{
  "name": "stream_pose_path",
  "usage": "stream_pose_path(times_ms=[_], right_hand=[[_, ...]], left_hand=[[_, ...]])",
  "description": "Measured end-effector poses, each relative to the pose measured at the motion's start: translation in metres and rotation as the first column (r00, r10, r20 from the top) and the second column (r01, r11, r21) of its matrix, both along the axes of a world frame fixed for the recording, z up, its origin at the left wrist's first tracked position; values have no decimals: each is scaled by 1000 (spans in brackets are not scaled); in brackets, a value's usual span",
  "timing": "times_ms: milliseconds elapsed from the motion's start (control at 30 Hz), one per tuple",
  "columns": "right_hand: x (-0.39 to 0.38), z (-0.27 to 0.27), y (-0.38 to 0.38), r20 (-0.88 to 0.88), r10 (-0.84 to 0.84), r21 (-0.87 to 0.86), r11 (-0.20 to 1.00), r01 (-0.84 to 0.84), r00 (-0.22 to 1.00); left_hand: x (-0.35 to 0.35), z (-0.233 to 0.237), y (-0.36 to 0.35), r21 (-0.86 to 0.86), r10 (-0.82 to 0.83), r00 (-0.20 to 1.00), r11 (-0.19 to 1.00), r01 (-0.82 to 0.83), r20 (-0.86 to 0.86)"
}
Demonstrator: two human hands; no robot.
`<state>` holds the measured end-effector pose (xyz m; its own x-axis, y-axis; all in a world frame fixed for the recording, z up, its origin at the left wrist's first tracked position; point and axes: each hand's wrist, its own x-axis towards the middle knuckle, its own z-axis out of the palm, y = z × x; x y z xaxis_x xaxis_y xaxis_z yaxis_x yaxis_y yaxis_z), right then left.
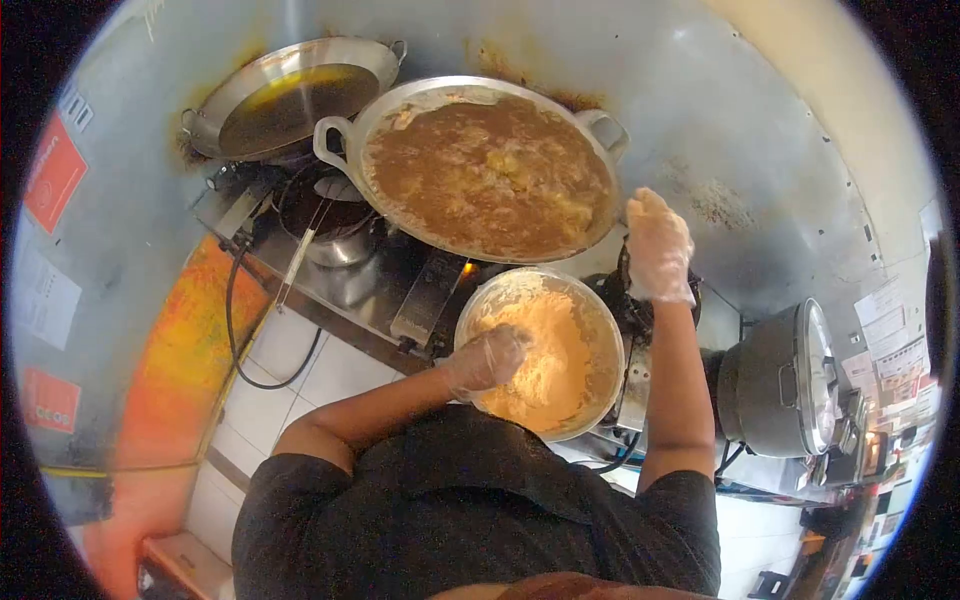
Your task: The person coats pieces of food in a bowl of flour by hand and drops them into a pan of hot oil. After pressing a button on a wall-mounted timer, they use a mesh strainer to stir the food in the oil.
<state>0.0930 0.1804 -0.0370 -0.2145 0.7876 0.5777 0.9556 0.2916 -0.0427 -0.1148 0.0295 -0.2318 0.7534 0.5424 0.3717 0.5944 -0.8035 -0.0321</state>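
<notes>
My left hand point(490, 360), in a clear glove, reaches into a metal bowl point(612, 345) of pale orange flour-like powder point(555, 350). Its fingers are curled at the left side of the powder, and whatever they hold is hidden. My right hand point(658, 248), also gloved, is raised beside the right rim of a large wok point(345, 150). Those fingers are bunched together and look coated with powder; I cannot make out anything in them. Brown oil point(450, 180) bubbles in the wok, with a few yellowish pieces point(505, 165) at its surface.
A second wok point(215, 100) with dark oil stands at the back left. Below it, a small pot point(340, 250) has a long-handled strainer point(300, 250) across it. A burner flame point(468, 268) glows near the bowl. At right stands a large lidded pot point(765, 385). A black hose point(235, 340) hangs at left.
</notes>
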Motion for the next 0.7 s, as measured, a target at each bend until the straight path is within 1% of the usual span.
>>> stream_pose_path(times_ms=[33, 67, 100, 133, 167, 233, 267, 300, 333, 367, 400, 433, 467, 500, 533, 567, 600, 633, 667, 700], right_hand=[[1, 11, -25, -121, -53, 15, 998, 55, 991], [3, 20, -45, -131, -56, 7, 998, 57, 990], [5, 28, -63, -226, -145, -178, 978, 106, 963], [9, 27, -77, -299, -246, -362, 923, 129, 922], [19, 12, -85, -309, -248, -372, 920, 124, 918], [47, -28, -97, -314, -127, -214, 975, 60, 941], [53, -39, -108, -332, -131, -225, 973, 56, 934], [58, -49, -120, -342, -188, -345, 936, 63, 921], [63, -60, -131, -346, -245, -460, 886, 63, 906], [69, -75, -141, -366, -254, -468, 882, 58, 895], [75, -93, -149, -423, -288, -516, 856, 33, 859], [79, -108, -155, -477, -325, -558, 830, 4, 817], [81, -119, -162, -497, -337, -559, 829, 2, 800], [82, -127, -169, -459, -292, -505, 863, 25, 839], [82, -136, -174, -414, -252, -446, 894, 47, 875], [83, -145, -175, -435, -269, -447, 893, 53, 859], [83, -154, -176, -341, -299, -461, 879, 119, 891], [82, -159, -177, -241, -325, -469, 864, 183, 914], [82, -156, -179, -258, -338, -470, 862, 188, 905], [83, -148, -182, -294, -240, -467, 881, 80, 925]], left_hand=[[4, 13, -3, -6, -3, 1000, 1000, 3, -9], [8, 29, -6, 4, -11, 995, 1000, 11, 95], [10, 40, -8, 13, -19, 980, 1000, 16, 197], [11, 44, -4, 43, -28, 970, 999, 19, 241], [8, 50, 2, 73, -38, 959, 997, 18, 282], [-7, 166, -6, 35, -52, 937, 998, 42, 345], [-15, 179, 3, 7, -16, 928, 1000, 14, 373], [-25, 191, 11, -21, 20, 918, 1000, -12, 397], [-35, 213, 19, 49, -7, 924, 999, -13, 383], [-53, 206, 39, 101, -39, 905, 995, -5, 423], [-63, 214, 53, 224, -21, 929, 972, -67, 370], [-77, 226, 69, 282, -11, 971, 958, -59, 239], [-100, 216, 90, 239, 69, 969, 963, -127, 237], [-122, 207, 112, 198, 148, 962, 961, -195, 228], [-117, 221, 114, -303, 638, 754, 757, -579, 154], [-141, 205, 140, 235, 615, 700, 788, -569, -363], [-165, 190, 166, 697, 669, 428, 708, -119, -607], [-180, 177, 186, 512, 670, 602, 734, -446, -435], [-195, 165, 204, 368, 676, 655, 736, -569, -339], [-208, 153, 221, 213, 689, 691, 725, -655, -219]])
